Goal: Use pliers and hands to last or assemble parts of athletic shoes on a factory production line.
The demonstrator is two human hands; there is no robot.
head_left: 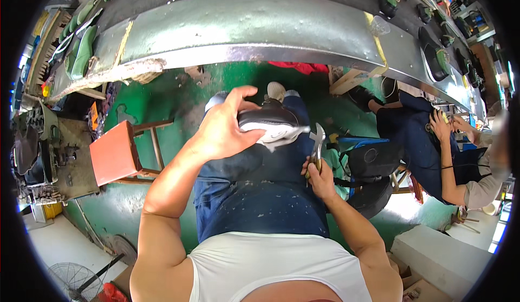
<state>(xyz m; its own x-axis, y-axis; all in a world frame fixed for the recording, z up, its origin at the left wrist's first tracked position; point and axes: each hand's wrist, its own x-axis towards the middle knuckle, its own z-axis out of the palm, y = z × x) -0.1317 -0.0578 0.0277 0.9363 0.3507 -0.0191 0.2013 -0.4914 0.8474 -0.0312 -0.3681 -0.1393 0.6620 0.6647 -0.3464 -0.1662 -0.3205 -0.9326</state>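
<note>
Above my lap, my left hand [223, 131] is wrapped round a black shoe upper [271, 117], with the thumb along its lower edge. Whitish material hangs loose along the underside of the upper. To the right, my right hand [322, 179] grips the handles of metal lasting pliers [318, 142]. Their curved jaws point up and away from me, a little apart from the shoe upper. Part of the handles is hidden by my fingers. A dark blue apron [260, 207] covers my lap.
A metal-edged bench [244, 28] spans the far side. Green shoe parts [84, 53] lie at its left end and black shoes [433, 55] at its right. An orange-topped stool [114, 153] stands left. Another person [433, 150] sits close on the right, beside a black-backed chair [374, 161].
</note>
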